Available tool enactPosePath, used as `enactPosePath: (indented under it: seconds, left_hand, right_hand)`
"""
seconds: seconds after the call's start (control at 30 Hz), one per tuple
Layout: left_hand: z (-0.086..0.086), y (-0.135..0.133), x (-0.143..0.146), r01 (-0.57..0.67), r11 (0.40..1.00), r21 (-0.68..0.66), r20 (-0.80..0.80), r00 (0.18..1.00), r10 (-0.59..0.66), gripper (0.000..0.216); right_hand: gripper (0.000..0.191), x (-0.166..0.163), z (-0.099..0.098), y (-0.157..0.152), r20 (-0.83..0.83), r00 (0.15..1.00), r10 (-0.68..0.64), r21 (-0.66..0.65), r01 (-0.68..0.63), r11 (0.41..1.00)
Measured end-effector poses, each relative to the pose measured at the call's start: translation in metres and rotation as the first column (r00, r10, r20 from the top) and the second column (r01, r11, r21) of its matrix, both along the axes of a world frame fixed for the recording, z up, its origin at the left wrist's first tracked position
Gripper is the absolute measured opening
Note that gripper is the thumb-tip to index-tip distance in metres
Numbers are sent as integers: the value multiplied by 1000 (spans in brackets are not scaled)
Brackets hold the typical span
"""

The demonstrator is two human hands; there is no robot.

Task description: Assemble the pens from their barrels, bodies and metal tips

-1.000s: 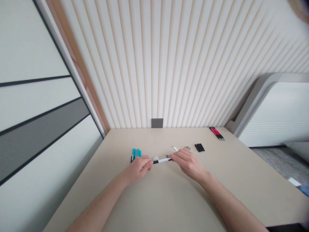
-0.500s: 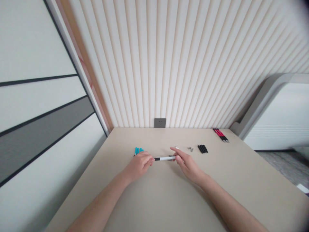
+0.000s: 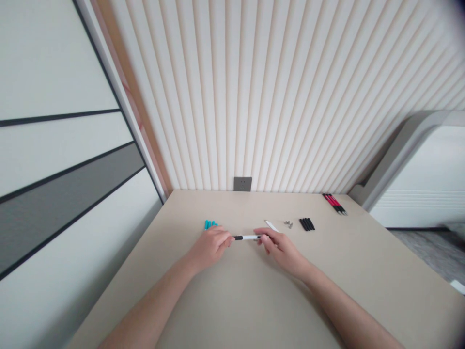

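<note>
The left hand [image 3: 210, 247] gripped the left end of a black-and-white pen [image 3: 249, 237], held crosswise over the middle of the table [image 3: 232, 295], while the right hand [image 3: 281, 248] pinched its right end, left of four black rods [image 3: 307, 224].

The surface [image 3: 232, 300] was pale beige and plain. Lying on it, from left to right, were teal pieces [image 3: 207, 224], partly hidden; 1 slim white piece [image 3: 271, 225], slanted; small grey pieces [image 3: 290, 225], loosely scattered; 4 black tubes [image 3: 307, 224], side by side; and red-and-black pens [image 3: 333, 200], grouped near the far right corner.
</note>
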State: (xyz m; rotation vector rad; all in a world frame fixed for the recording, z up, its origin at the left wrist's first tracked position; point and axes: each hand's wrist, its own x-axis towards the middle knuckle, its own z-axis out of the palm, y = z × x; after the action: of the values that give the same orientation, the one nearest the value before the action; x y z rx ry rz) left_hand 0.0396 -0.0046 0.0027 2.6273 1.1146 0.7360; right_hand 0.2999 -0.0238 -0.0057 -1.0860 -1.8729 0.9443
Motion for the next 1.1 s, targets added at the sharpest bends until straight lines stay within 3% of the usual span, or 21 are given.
enactPosePath:
  seconds: [0.27, 0.33, 0.4, 0.6, 0.73, 0.9, 1.1]
  left_hand:
    - [0, -4, 3, 32, 998, 54, -74, 997, -28, 39]
    - [0, -4, 3, 33, 998, 60, -76, 997, -29, 38]
    - [0, -4, 4, 27, 998, 60, -73, 997, -22, 38]
    - [-2, -4, 4, 45, 997, 61, -81, 996, -40, 35]
    - [-2, -5, 5, 56, 996, 67, -82, 995, -50, 36]
    - [4, -7, 6, 65, 995, 75, -97, 994, -57, 38]
    - [4, -9, 9, 78, 991, 108, -140, 988, -62, 21]
  right_hand:
    - [30, -1, -3, 1, 129, 992, 9, -73, 1, 997]
    - [21, -2, -3, 0, 108, 994, -20, -47, 25, 999]
    - [28, -3, -3, -1, 85, 996, -9, -27, 12, 1000]
    - [20, -4, 1, -5, 191, 982, 11, 42, -19, 999]
    - [25, -6, 3, -5, 239, 968, 79, -35, -73, 997]
    - [10, -5, 0, -2, 201, 979, -26, 18, 23, 1000]
    - [11, -5, -3, -4, 201, 979, -37, 29, 31, 999]
